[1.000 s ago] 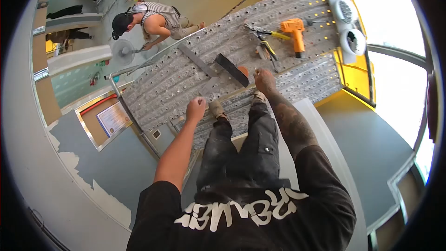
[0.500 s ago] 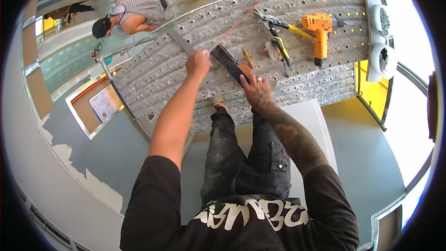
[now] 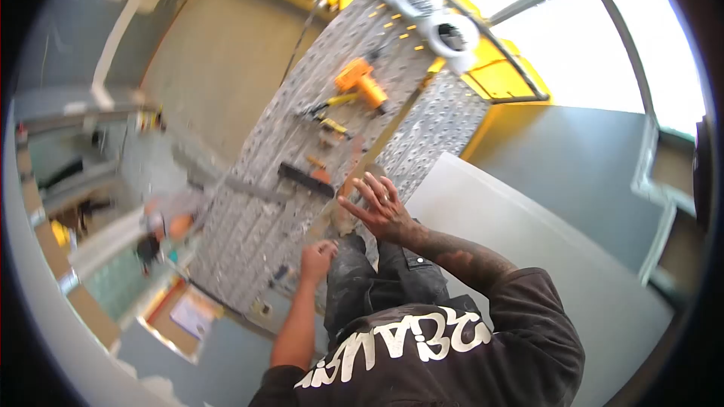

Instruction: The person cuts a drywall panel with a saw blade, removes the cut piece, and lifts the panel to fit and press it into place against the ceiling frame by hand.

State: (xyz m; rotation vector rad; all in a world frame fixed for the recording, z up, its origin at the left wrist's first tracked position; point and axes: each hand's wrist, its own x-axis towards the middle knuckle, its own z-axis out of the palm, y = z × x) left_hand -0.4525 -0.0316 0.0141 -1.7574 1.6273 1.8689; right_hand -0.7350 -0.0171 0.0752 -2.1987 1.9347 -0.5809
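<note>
My right hand is raised above the near edge of the metal scaffold platform, its fingers spread and holding nothing. Lower and to the left, my left hand has its fingers curled in, with nothing visible in them. A long black, narrow pan-like object lies on the platform ahead of both hands, touched by neither. Against it is a small orange piece. Further left rests a flat grey strip, also apart from my hands.
An orange drill, yellow-handled snips and a pencil lie further along the platform. White round fittings stand at its far end. A large white board is on the right. Another person, blurred, is at left.
My view has swung round to the right. Both hands have come off the pan-like object and the grey strip and drawn back towards my body; the right hand has spread its fingers.
</note>
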